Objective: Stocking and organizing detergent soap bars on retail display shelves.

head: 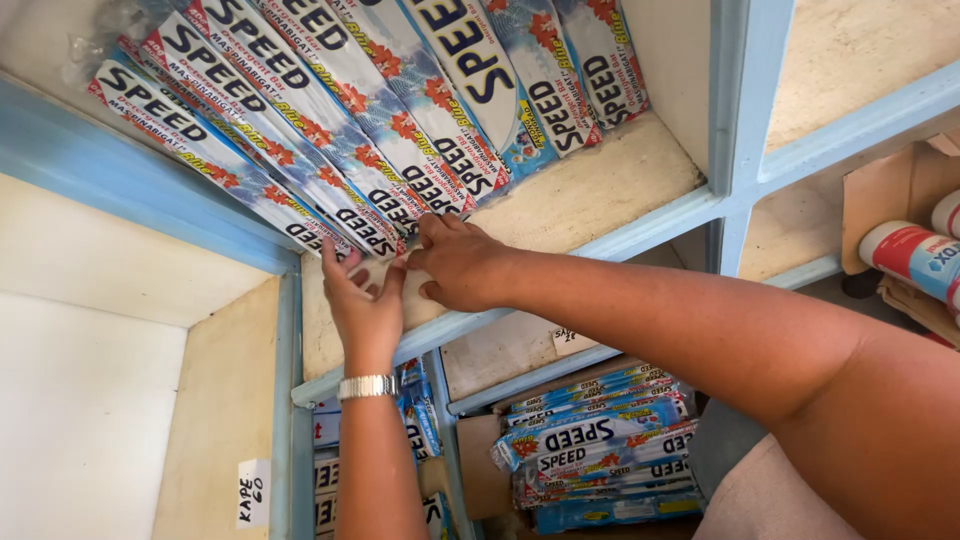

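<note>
Pressing against the row of long blue-and-white soap bars (330,130) on the blue shelf (640,235): your left hand (362,305), fingers (330,262) spread upward, touches the bar ends at 12 o'clock; your right hand (460,265), fingers loosely together, rests flat just beside it at 3 o'clock. More bars (595,450) lie stacked at 5 o'clock.

Long detergent bars (300,130): white and blue wrappers, dark blue lettering, red flower-like splashes, red end tips. Lower stack of bars (600,450): same blue-white wrap, yellow edge stripes. Shelf frame (640,235): pale blue paint. Shelf boards (590,190): cream, speckled. Left wall panel (80,400): plain white. Wristwatch (366,386): silver metal band. Cardboard box (895,190): brown. Tube (915,258) inside: white with red and light blue bands. Paper labels (253,492): white, black handwriting.
</note>
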